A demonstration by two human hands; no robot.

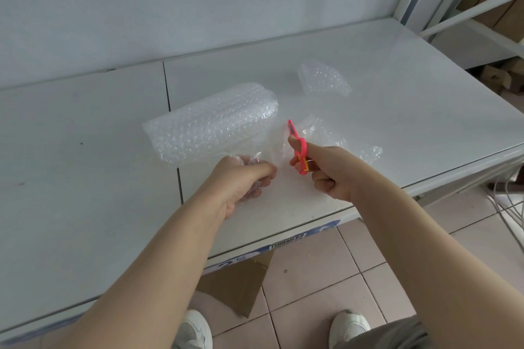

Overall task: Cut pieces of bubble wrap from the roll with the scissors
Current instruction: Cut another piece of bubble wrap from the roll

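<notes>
A roll of clear bubble wrap (pixel 211 122) lies on the white table (pixel 411 110), its loose end trailing toward me. My left hand (pixel 241 184) grips that loose end near the table's front edge. My right hand (pixel 330 171) holds small pink scissors (pixel 298 147), blades pointing up and away, just right of the sheet between my hands. A cut piece of bubble wrap (pixel 324 78) rests farther back on the right. Another crumpled piece (pixel 343 140) lies behind my right hand.
The table is made of two white panels with a seam (pixel 170 99) running front to back. A metal shelf frame (pixel 459 8) with cardboard boxes stands at the right. Flattened cardboard (pixel 238 283) and my shoes (pixel 195 329) are on the tiled floor below.
</notes>
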